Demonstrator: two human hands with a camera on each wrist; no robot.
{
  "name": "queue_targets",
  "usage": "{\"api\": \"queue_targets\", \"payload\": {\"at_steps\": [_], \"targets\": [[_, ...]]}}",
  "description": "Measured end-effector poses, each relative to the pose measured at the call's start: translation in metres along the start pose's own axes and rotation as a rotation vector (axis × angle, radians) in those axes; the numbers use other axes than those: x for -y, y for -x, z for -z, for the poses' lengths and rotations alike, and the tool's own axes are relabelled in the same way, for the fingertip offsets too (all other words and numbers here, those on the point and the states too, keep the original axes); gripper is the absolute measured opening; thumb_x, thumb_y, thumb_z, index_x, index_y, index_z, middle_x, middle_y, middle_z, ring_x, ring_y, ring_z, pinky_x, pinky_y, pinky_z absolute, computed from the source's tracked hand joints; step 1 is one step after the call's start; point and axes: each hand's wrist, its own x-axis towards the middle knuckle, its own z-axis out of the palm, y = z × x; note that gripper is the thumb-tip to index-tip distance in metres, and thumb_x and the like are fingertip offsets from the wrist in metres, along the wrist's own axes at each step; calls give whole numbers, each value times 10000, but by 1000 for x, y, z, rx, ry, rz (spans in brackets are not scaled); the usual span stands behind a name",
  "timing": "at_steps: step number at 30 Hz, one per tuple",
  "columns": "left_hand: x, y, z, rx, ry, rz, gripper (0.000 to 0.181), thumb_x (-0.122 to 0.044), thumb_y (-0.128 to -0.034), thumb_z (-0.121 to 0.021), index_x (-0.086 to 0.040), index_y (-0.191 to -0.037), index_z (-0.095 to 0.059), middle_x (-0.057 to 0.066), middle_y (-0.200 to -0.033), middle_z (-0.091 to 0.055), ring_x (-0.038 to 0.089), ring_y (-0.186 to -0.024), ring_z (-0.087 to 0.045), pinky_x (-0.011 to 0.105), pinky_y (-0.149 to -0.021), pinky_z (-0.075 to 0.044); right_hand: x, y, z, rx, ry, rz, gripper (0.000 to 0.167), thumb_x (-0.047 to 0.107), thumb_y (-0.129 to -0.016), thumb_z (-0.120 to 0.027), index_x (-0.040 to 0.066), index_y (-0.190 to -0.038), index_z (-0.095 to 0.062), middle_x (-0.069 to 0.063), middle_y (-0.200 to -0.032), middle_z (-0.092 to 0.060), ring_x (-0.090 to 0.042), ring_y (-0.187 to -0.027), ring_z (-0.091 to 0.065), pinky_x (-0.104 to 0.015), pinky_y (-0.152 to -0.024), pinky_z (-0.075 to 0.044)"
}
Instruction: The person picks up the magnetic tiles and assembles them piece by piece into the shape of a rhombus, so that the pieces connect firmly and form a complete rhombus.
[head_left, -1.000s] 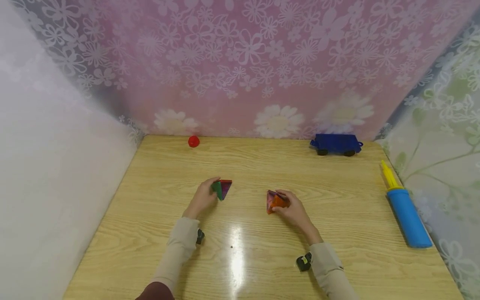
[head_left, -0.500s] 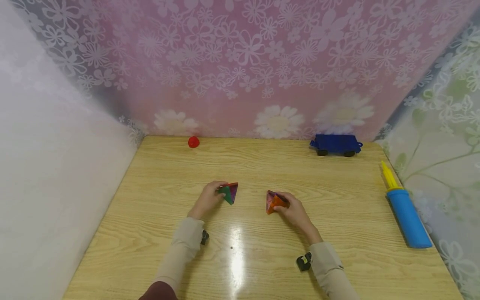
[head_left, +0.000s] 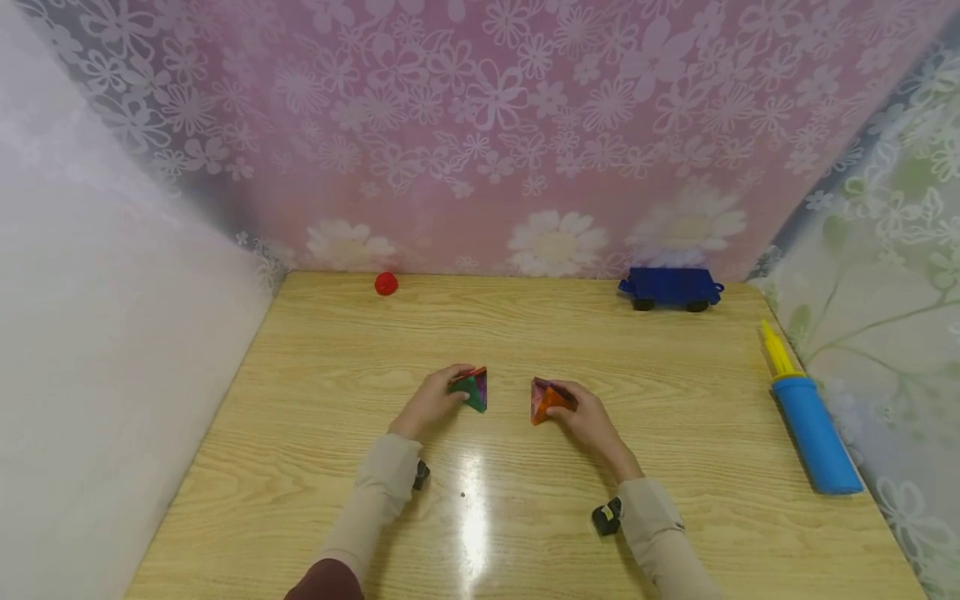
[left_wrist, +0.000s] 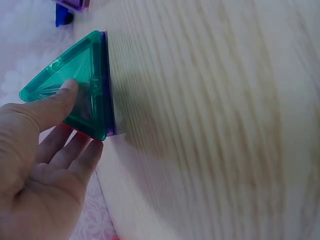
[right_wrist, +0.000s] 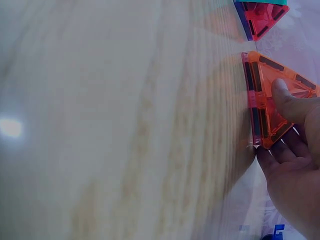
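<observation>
My left hand (head_left: 431,403) grips a small shape of joined translucent magnetic triangle tiles (head_left: 471,390), with green, red and purple sides. In the left wrist view its thumb lies on the green tile (left_wrist: 85,65) and the other fingers reach behind. A short gap to the right, my right hand (head_left: 592,420) holds a second magnetic-tile shape (head_left: 542,402) with orange, pink and purple sides. In the right wrist view that thumb presses the orange tile (right_wrist: 267,75), while the fingers curl round the back. Both shapes stand on the wooden table (head_left: 337,333), apart from each other.
A red rounded piece (head_left: 386,284) lies at the back left edge. At the back right stands a blue toy wagon (head_left: 671,287) with black wheels. A blue and yellow hand pump (head_left: 817,433) lies along the right edge. Floral cloth (head_left: 450,167) hangs behind the table.
My left hand has slid its tile shape to the right, closer to the other one, and the green side has turned more into view. The right hand has hardly moved.
</observation>
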Motion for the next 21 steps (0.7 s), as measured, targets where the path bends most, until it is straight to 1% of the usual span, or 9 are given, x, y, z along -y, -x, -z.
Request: {"api": "queue_targets", "payload": {"at_steps": [6, 15, 17, 21], "targets": [[-5, -4, -9, 21, -14, -17, 470, -8, -876, -640, -39, -1334, -538, 176, -1332, -544, 317, -1233, -503, 440, -1017, -423, -1, -3, -1, 10, -31, 7, 464, 22, -848, -678, -64, -1280, -532, -252, -1266, -555, -374, -1169, -536, -459, -964, -454], [-20, -6, -21, 67, -12, -27, 437, -44, -906, -617, -54, -1336, -536, 160, -1343, -541, 302, -1214, -526, 425, -1002, -439, -1, -8, -2, 29, -8, 5, 473, 35, -855, -671, -75, -1288, -517, -271, -1277, -533, -398, -1169, -527, -477, -965, -454], [-21, -7, -24, 78, -11, -39, 434, -47, -908, -615, -54, -1335, -536, 159, -1345, -540, 301, -1220, -522, 423, -1004, -438, -1, -9, -2, 26, -6, 12, 468, 33, -853, -673, -77, -1282, -522, -271, -1270, -538, -396, -1158, -535, -477, -958, -459], [-23, -9, -30, 80, -8, -56, 436, -58, -907, -617, -66, -1335, -539, 148, -1349, -540, 297, -1223, -521, 411, -1005, -439, -1, -10, -4, 28, -11, 21, 466, 33, -850, -675, -76, -1278, -526, -270, -1263, -542, -395, -1148, -542, -474, -949, -466]]}}
